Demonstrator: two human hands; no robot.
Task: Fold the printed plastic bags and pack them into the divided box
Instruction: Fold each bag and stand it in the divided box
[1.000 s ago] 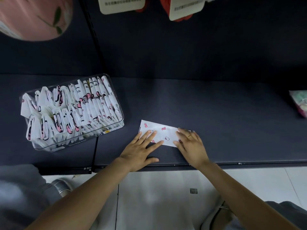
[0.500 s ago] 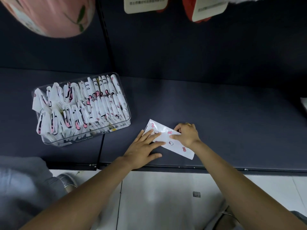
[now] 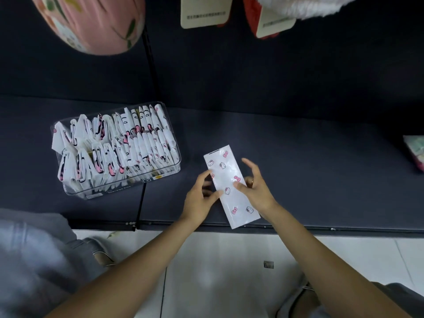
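Both hands (image 3: pixel 229 193) forward, fingers spread

Background stuff: everything sits on a dark navy surface (image 3: pixel 298 157) with a black cord or seam (image 3: pixel 150 65) running down it, and below its front edge there's pale tiled floor (image 3: pixel 229 271). Up top hangs a pink rounded thing with a leafy print (image 3: pixel 91 21), plus two cream paper tags (image 3: pixel 205 12) in front of something red (image 3: pixel 250 17) and a bit of white fluff (image 3: pixel 309 5). A pinkish-green packet (image 3: pixel 415 154) peeks in at the right edge, and grey fabric (image 3: pixel 29 260) fills the lower left.

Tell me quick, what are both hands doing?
Left hand: open, fingers touching the bag.
Right hand: open, thumb on the bag.
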